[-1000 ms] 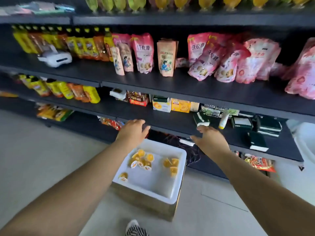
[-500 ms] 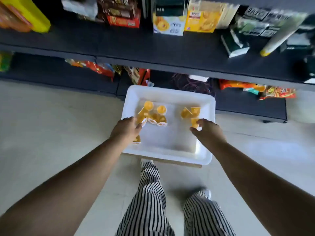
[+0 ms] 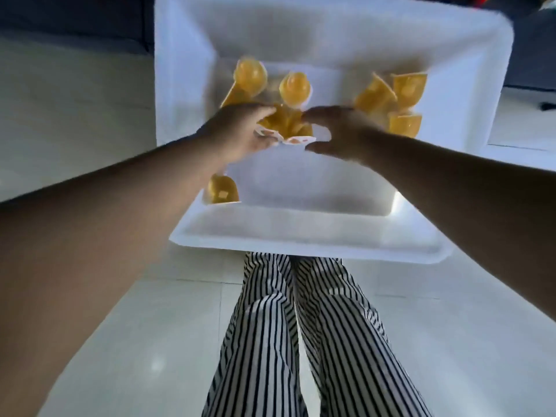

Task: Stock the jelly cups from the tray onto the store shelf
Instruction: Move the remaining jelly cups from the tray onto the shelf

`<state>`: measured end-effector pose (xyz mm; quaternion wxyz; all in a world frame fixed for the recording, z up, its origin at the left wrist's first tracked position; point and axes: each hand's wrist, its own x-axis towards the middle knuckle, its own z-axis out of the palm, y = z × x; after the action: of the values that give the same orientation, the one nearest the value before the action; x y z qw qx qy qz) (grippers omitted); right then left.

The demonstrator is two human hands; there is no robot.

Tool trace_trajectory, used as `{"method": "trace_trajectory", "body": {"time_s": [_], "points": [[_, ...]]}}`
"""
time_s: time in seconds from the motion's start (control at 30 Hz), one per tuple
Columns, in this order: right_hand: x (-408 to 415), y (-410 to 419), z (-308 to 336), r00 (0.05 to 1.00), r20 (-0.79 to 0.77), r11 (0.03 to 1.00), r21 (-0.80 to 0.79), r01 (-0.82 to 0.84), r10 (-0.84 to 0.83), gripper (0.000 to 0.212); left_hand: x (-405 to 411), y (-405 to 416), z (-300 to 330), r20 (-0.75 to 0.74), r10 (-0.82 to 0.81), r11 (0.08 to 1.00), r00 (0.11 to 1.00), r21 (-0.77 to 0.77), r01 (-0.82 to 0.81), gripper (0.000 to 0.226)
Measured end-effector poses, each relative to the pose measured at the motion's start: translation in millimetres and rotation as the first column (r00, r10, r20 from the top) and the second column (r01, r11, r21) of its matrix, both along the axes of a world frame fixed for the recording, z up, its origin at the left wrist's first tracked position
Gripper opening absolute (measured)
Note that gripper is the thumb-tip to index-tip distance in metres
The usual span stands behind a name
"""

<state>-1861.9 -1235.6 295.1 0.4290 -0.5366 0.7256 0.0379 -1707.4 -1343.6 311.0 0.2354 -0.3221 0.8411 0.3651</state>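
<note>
White tray (image 3: 316, 233) sits on the pale floor just ahead of the person's striped trouser legs (image 3: 301, 341); view is motion-blurred

Jelly cups, orange, all inside the tray. Count by group:
- far left pair: 2 cups (image 3: 250, 76), rounded bottoms up; a third may lie under them, cannot tell
- centre cluster (image 3: 284, 123) between the two hands: at least 2 cups, white lids facing the near side; exact number hidden by the fingers
- right group (image 3: 397, 97): 3 cups, lying tilted against one another near the right wall
- single cup (image 3: 223, 191) alone in the near left corner, touching the tray wall, partly under the left forearm

Total visible: about 8, uncertain by one or two

Left hand (image 3: 237, 130): fingers curled, closing onto the left side of the centre cluster, thumb under a white lid. Right hand (image 3: 340, 130): fingers bent and spread over the right side of the same cluster; whether it actually grips a cup, cannot tell

No cup is on a shelf; only a dark edge of shelving (image 3: 75, 16) shows at the top left
</note>
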Motion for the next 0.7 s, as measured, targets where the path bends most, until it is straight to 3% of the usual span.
{"method": "trace_trajectory", "body": {"time_s": [0.1, 0.17, 0.23, 0.43, 0.53, 0.63, 0.7], "points": [[4, 5, -30, 0.998, 0.038, 0.998, -0.044, -0.051, 0.053, 0.058, -1, 1, -28, -0.03, -0.075, 0.997, 0.997, -0.009, 0.075, 0.056], [7, 10, -38, 1.0, -0.022, 0.99, -0.143, -0.011, 0.008, 0.049, 0, 3, -37, -0.092, -0.045, 0.997, 0.995, -0.071, 0.038, 0.047], [11, 15, -42, 0.991, -0.067, 0.964, -0.247, 0.1, -0.12, 0.039, 0, 5, -41, -0.149, 0.009, 0.991, 0.989, -0.128, -0.028, 0.039], [32, 36, -42, 0.868, -0.043, 0.84, -0.28, 0.465, -0.495, 0.023, 0, 15, -45, -0.168, 0.033, 0.981, 0.985, -0.181, -0.064, 0.026], [30, 48, -36, 0.792, -0.053, 0.774, -0.258, 0.578, -0.609, 0.018, -5, 28, -41, -0.161, 0.088, 0.985, 0.983, -0.132, -0.11, 0.028], [26, 63, -30, 0.711, 0.024, 0.703, -0.132, 0.699, -0.702, 0.014, -7, 46, -44, -0.14, 0.167, 0.98, 0.976, -0.088, -0.18, 0.028], [23, 70, -27, 0.73, 0.068, 0.728, -0.058, 0.683, -0.68, 0.014, -10, 52, -45, -0.153, 0.218, 0.972, 0.964, -0.049, -0.228, 0.031]]}}
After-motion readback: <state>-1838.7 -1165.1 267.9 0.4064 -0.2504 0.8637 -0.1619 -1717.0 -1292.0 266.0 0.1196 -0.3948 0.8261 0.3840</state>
